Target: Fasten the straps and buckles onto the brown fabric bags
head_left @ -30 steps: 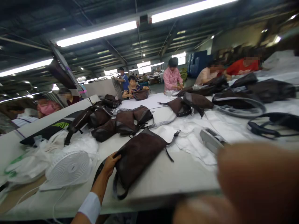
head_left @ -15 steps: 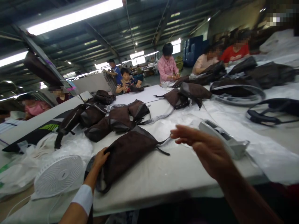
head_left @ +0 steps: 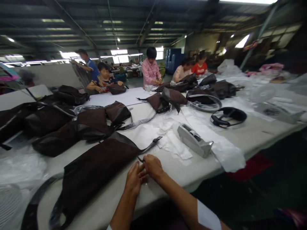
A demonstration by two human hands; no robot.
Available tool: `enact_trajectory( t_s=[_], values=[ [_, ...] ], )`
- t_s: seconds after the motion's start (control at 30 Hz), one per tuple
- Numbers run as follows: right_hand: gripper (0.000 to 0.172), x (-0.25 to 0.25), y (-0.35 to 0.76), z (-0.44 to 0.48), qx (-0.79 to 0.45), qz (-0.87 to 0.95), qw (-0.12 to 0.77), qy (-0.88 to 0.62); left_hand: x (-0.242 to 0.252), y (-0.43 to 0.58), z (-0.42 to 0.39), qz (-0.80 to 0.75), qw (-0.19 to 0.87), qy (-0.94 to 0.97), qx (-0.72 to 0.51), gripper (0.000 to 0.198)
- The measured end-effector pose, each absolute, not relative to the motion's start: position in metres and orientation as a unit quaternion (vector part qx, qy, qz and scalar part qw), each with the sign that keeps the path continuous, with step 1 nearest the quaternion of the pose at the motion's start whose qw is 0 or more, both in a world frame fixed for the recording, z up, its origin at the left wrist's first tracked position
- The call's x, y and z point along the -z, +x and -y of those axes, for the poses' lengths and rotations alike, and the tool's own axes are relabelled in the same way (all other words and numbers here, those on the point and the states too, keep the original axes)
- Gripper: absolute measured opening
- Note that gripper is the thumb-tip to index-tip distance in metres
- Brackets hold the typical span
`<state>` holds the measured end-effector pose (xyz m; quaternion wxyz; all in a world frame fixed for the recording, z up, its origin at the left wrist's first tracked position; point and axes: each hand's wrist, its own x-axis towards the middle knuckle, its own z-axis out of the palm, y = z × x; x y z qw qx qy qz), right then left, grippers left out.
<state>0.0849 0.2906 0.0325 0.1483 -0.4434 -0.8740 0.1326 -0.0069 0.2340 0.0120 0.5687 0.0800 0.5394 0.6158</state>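
A dark brown shoulder bag lies on the table in front of me, with a wide plastic-wrapped strap looping out at its left end. A short strap with a buckle sticks out at the bag's right end, and a thin strap end runs below it. My right hand is closed, its fingertips pinching this thin strap end. Just left of it and touching it, my left hand is closed with curled fingers; what lies between them is hidden.
A grey tape dispenser stands right of my hands on white sheets. Beyond it lies a black headset. More brown bags are piled at left and back. A white fan is at lower left. Several co-workers work across the table.
My left hand has left the bag's left end and moved right. My raised right hand has come down to the thin strap, and both hands have met there. The view has swung right.
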Motion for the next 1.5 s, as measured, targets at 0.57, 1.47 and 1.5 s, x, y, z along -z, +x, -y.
enact_trajectory(
  t_s=[0.57,1.47,1.5],
  values=[
    [0.040,0.032,0.315,-0.292,0.071,0.826,0.125,-0.546,-0.007,-0.032,-0.213,-0.671,0.390,0.290,-0.560,0.049],
    [0.021,-0.093,0.259,-0.197,-0.658,0.614,0.292,-0.322,-0.103,0.076,-0.156,-0.493,0.429,0.574,-0.492,0.060],
    [0.020,-0.098,0.258,-0.197,-0.643,0.640,0.271,-0.322,-0.108,0.071,-0.154,-0.492,0.415,0.612,-0.459,0.044]
  ],
)
